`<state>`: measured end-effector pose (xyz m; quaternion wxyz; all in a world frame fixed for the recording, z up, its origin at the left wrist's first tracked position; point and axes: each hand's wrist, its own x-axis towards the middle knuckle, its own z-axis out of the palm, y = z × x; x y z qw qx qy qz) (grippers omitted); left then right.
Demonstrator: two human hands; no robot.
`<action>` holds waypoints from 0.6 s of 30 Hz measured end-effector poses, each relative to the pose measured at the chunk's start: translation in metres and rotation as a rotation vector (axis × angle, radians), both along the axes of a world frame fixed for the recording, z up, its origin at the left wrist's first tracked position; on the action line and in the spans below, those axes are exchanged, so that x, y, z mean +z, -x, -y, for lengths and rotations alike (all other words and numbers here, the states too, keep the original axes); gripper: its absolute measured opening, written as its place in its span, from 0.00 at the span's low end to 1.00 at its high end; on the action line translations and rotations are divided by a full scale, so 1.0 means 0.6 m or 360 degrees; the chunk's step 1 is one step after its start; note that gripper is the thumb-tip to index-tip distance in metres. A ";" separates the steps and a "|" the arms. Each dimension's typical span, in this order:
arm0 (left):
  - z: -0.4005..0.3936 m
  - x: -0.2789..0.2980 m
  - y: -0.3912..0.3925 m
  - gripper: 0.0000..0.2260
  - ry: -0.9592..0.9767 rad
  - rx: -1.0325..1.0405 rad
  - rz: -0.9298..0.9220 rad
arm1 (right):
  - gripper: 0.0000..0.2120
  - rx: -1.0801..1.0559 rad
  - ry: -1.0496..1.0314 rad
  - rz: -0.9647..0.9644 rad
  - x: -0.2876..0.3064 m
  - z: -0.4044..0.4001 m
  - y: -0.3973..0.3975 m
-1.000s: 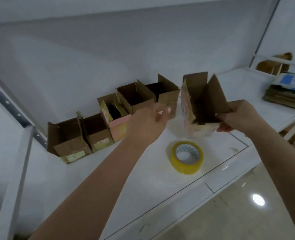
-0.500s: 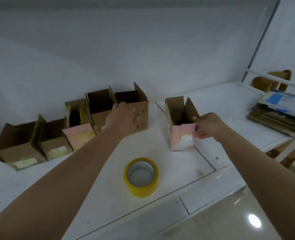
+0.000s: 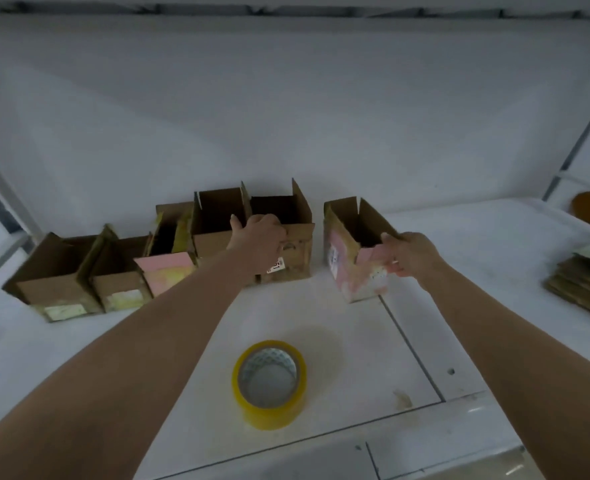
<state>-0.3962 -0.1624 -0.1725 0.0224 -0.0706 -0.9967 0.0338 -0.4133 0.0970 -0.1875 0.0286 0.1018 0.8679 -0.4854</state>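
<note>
Two boxes are held: the right hand (image 3: pixel 411 258) pinches the pink box (image 3: pixel 342 268) at its near flap. Just beside it, the left hand (image 3: pixel 259 237) grips the brown box (image 3: pixel 297 259) over its front wall.

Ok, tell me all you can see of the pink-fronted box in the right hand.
The pink-fronted box is a brown cardboard carton, top flaps up and open, its outer faces covered in worn pink and whitish paper. It stands on the white table, apart from the row of boxes on its left. The right hand grips its near flap.
</note>
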 end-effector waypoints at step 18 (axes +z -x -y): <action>0.000 0.001 -0.020 0.22 0.0099 0.0098 0.0012 | 0.22 0.0619 0.0248 0.0149 -0.013 0.087 0.050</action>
